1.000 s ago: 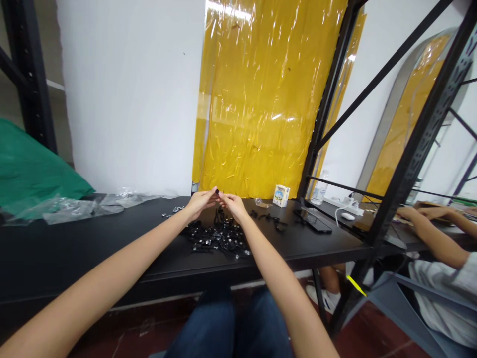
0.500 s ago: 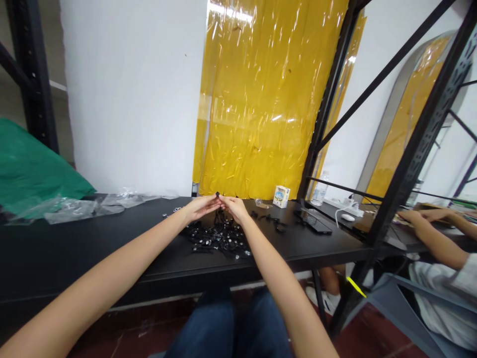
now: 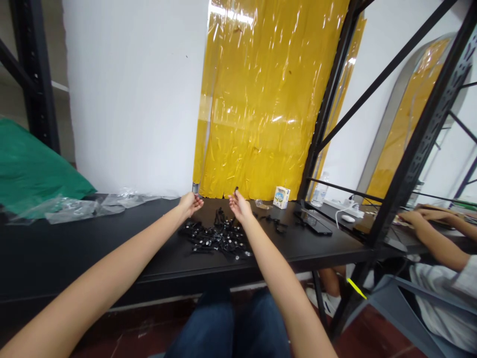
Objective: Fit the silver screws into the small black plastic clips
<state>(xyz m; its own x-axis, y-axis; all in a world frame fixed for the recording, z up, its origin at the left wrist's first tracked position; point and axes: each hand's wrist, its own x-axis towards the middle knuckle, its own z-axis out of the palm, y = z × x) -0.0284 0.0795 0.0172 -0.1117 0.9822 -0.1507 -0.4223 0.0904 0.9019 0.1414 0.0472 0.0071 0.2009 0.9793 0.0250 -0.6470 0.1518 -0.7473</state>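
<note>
Black plastic parts [image 3: 218,238] with small metal bits are heaped on the black desk [image 3: 112,238], just below and between the hands. Left hand [image 3: 191,204] is raised near the desk's far edge, fingers loosely curled; whether anything is held there cannot be told. Right hand [image 3: 240,207] is well apart from the left, above the far right of the heap, with a small black piece [image 3: 236,189] pinched at its fingertips. Loose black parts [image 3: 276,223] are spread right of the heap, near a dark flat device [image 3: 312,222] and a small carton [image 3: 281,197]. A co-worker's hands [image 3: 428,215] are seen at a separate desk [image 3: 387,233] on the right.
</note>
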